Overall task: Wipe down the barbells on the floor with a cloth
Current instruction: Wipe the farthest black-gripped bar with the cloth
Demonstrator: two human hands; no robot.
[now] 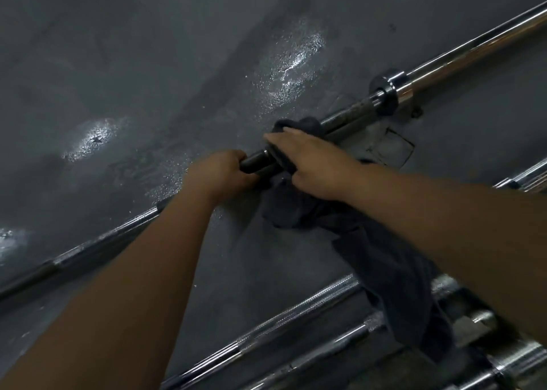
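Gripping the long chrome steel barbell [349, 119] at mid-shaft: left grip [220, 172], fingers curled round the bare dark section of the bar, knuckles up.

Right grip [313, 165] is just beside it, further along the bar toward the collar. Its fingers lie over the top of the bar and the thumb is on the near side, clasping the dark blue-grey cloth [384, 259] against the shaft. The fingertips are slightly blurred.

Cloth: one bunched end is wrapped on the bar under the right grip, with a fold showing past the fingers on the far side. The rest trails toward the lower right, passing under the right forearm.

Barbell position: it lies diagonally on the dark grey rubber floor [148, 49], running from lower left to upper right. The thick polished collar [390, 94] sits beyond the right grip, and the sleeve continues to the frame edge.

Other items:
- Two more chrome knurled barbells [296, 315] lie side by side at the lower right, roughly parallel to the first. The cloth's tail drapes across them.
- Bright speckled glints [293, 64] show on the floor beyond the bar.
- A square grey patch [387, 145] sits on the floor just beside the shaft, near the collar.
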